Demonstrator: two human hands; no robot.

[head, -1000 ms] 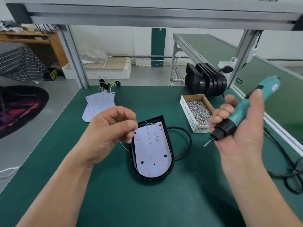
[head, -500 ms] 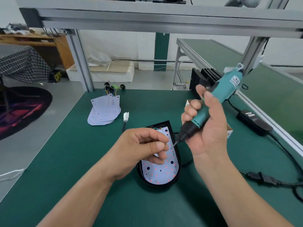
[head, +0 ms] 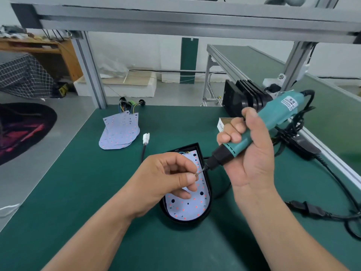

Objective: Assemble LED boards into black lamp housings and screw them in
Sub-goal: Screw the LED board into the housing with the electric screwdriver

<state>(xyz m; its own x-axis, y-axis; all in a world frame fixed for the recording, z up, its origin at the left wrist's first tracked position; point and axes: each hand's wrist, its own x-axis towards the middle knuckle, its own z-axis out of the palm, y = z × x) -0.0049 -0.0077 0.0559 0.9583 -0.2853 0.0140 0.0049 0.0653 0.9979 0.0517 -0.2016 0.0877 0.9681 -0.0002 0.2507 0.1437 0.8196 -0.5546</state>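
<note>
A black lamp housing (head: pixel 208 194) lies on the green table with a white LED board (head: pixel 187 209) seated inside it. My left hand (head: pixel 166 179) hovers over the board and pinches a small screw (head: pixel 197 173) between thumb and forefinger. My right hand (head: pixel 247 153) grips a teal electric screwdriver (head: pixel 273 119), tilted down to the left, its bit tip meeting the screw above the board's right edge. The hands hide the board's upper half.
A pile of spare LED boards (head: pixel 119 132) with coloured wires lies at the back left. A white connector (head: pixel 146 138) sits beside the housing. Black housings (head: pixel 244 100) stand stacked at the back right, near a cardboard screw box (head: pixel 222 124). Black power cables (head: pixel 316 210) trail along the right.
Both hands came together over the housing. The right hand swung the screwdriver in from the right and down; its bit now touches the screw pinched by the left hand.
</note>
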